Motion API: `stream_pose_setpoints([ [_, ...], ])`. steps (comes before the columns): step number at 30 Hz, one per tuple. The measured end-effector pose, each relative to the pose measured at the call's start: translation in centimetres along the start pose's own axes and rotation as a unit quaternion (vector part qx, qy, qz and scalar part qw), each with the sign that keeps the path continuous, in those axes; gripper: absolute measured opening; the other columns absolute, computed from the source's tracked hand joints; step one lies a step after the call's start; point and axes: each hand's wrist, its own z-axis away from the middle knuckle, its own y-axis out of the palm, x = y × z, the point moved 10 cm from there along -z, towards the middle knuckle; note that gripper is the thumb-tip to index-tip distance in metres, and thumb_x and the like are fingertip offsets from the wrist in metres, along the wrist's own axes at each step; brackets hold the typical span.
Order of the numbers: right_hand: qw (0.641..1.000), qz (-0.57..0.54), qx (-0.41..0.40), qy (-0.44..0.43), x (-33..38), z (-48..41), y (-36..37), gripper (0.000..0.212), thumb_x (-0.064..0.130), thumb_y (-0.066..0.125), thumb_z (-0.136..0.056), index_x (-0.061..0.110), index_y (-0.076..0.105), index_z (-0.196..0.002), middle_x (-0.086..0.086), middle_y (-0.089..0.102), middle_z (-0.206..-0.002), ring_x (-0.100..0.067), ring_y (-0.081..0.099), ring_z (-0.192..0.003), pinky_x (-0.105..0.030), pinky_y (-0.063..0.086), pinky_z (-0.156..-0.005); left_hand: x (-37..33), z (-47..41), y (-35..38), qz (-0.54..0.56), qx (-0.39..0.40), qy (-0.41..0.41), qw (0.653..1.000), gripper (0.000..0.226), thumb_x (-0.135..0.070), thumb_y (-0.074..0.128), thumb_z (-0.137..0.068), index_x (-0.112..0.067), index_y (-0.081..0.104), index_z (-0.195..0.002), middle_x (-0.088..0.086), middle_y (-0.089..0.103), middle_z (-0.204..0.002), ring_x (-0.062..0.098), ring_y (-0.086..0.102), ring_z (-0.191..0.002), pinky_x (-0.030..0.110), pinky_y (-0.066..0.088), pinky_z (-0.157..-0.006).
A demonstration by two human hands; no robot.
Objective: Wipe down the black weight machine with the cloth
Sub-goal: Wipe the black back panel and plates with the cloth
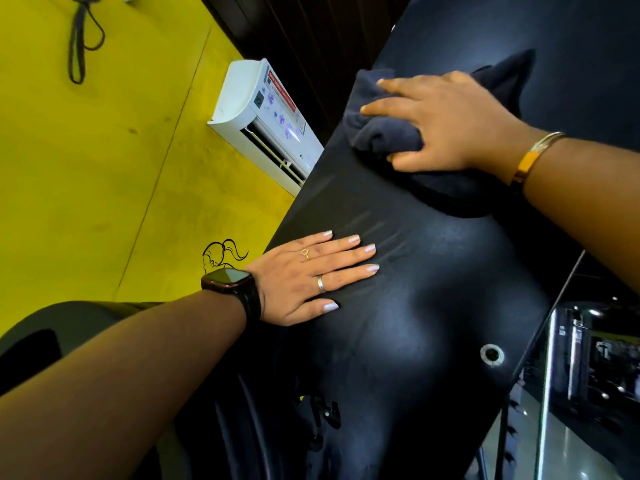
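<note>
my right hand (450,123) grips the bunched dark cloth (381,133) against the black weight machine (415,306) — my left hand (304,275) lies flat on the machine lower down, fingers straight.

Cloth (381,136) partly hidden; machine (415,306) edge-cropped.

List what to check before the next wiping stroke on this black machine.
1. Grip on the cloth: ok, the right hand bunches it.
2. Contact with the black machine: ok, the cloth is pressed on its panel.
3. Brace: ok, the left hand lies flat on the panel.
4. Stroke path toward the person: not ok, the left hand lies in it.
5. Panel clean: not ok, faint streaks by the left fingertips.
6. State of the cloth: cannot tell, too dark.
</note>
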Motion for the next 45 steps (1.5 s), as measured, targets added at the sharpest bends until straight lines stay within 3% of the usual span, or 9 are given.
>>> stream_pose_setpoints([
  [9, 0.988, 0.027, -0.047, 0.147, -7.6, 5.4, -3.7, 0.081, 0.064, 0.037, -0.07, 0.026, 0.044, -0.141, -0.013, 0.04, -0.149, -0.037, 0.045, -0.127, -0.052, 0.035, -0.096, 0.0, 0.1, 0.2, -0.006, 0.008, 0.001, 1.0, 0.06, -0.048, 0.011, -0.103, -0.014, 0.023, -0.151, 0.005, 0.023, -0.158, 0.022, 0.019, -0.148, 0.041, 0.015, -0.121],
  [16, 0.955, 0.051, -0.06, 0.287, -4.3, 9.0, -3.7, 0.08, 0.058, 0.04, -0.072, 0.023, 0.04, -0.143, -0.019, 0.031, -0.153, -0.037, 0.037, -0.134, -0.047, 0.031, -0.098, 0.0, -0.2, 0.0, -0.013, -0.002, 0.0, 1.0, 0.058, -0.047, 0.014, -0.104, -0.015, 0.022, -0.152, 0.004, 0.025, -0.157, 0.022, 0.02, -0.147, 0.039, 0.014, -0.12],
  [18, 0.968, 0.04, -0.053, 0.24, -1.3, 9.0, -3.0, 0.079, 0.057, 0.043, -0.071, 0.021, 0.044, -0.142, -0.02, 0.034, -0.152, -0.037, 0.04, -0.132, -0.046, 0.034, -0.096, 0.0, -0.1, -0.1, -0.014, -0.005, -0.001, 1.0, 0.058, -0.047, 0.016, -0.104, -0.016, 0.022, -0.152, 0.004, 0.025, -0.158, 0.022, 0.02, -0.147, 0.039, 0.014, -0.12],
  [23, 1.0, 0.011, 0.009, 0.002, 4.5, 10.2, -1.7, 0.079, 0.058, 0.045, -0.068, 0.023, 0.051, -0.138, -0.016, 0.042, -0.148, -0.035, 0.047, -0.129, -0.041, 0.036, -0.094, 0.1, 0.0, -0.4, -0.023, -0.006, 0.016, 1.0, 0.06, -0.048, 0.02, -0.103, -0.015, 0.022, -0.153, 0.004, 0.027, -0.158, 0.021, 0.018, -0.148, 0.037, 0.011, -0.121],
  [28, 0.995, 0.0, 0.066, -0.079, 2.3, 11.8, -2.3, 0.08, 0.058, 0.046, -0.065, 0.026, 0.049, -0.139, -0.009, 0.043, -0.149, -0.028, 0.047, -0.128, -0.039, 0.039, -0.092, 0.7, -0.8, -2.2, -0.001, -0.056, 0.013, 0.998, 0.061, -0.047, 0.025, -0.103, -0.018, 0.017, -0.155, 0.004, 0.017, -0.161, 0.024, 0.018, -0.148, 0.038, 0.011, -0.121],
  [34, 0.997, 0.031, 0.032, 0.067, -5.8, 9.5, -3.8, 0.076, 0.059, 0.045, -0.07, 0.03, 0.048, -0.139, -0.006, 0.046, -0.146, -0.027, 0.049, -0.127, -0.041, 0.038, -0.092, 2.7, -6.5, -4.9, 0.038, -0.089, -0.055, 0.994, 0.067, -0.051, 0.034, -0.099, -0.018, 0.019, -0.155, 0.003, 0.014, -0.163, 0.021, 0.014, -0.149, 0.035, 0.01, -0.121],
  [39, 0.982, 0.053, -0.013, 0.178, -8.9, 7.1, -3.9, 0.078, 0.064, 0.038, -0.071, 0.03, 0.046, -0.141, -0.005, 0.045, -0.146, -0.026, 0.047, -0.128, -0.041, 0.036, -0.091, 7.1, -9.7, -5.0, 0.066, -0.119, -0.209, 0.968, 0.075, -0.059, 0.028, -0.092, -0.021, 0.015, -0.155, -0.003, 0.004, -0.162, 0.017, 0.007, -0.149, 0.035, 0.009, -0.12],
  [45, 0.965, 0.098, -0.072, 0.234, -10.5, 3.9, -4.5, 0.074, 0.064, 0.036, -0.071, 0.027, 0.049, -0.133, -0.008, 0.051, -0.136, -0.033, 0.052, -0.116, -0.043, 0.039, -0.086, 6.9, -9.3, -4.0, 0.012, -0.141, -0.217, 0.966, 0.071, -0.055, 0.032, -0.095, -0.013, 0.03, -0.152, 0.003, 0.027, -0.158, 0.021, 0.024, -0.145, 0.033, 0.012, -0.116],
])
